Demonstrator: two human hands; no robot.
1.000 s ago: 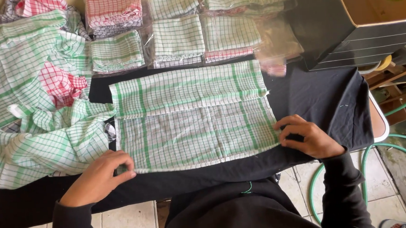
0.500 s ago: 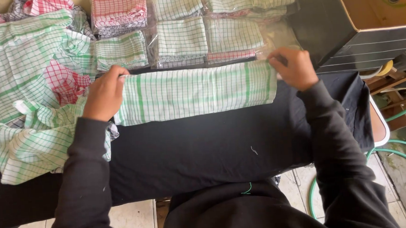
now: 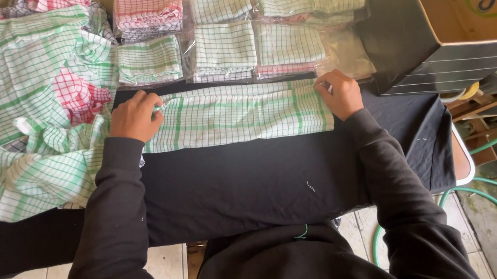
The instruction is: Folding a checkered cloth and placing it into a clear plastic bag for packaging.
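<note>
A green-checked cloth, folded into a long strip, lay across the middle of the frame on the black-covered tabletop. The left hand pinched its left end, fingers closed on the edge; the right hand gripped the right end likewise. Bagged folded cloths sat above, and a loose pile of cloths lay at left.

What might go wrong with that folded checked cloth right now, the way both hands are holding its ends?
The green-checked cloth is pinned only at its ends by the left hand and right hand, so its middle layers might slip out of line. The loose cloth pile touches its left end and could snag in the fold. Stray threads on the black table cover may cling to it.
</note>
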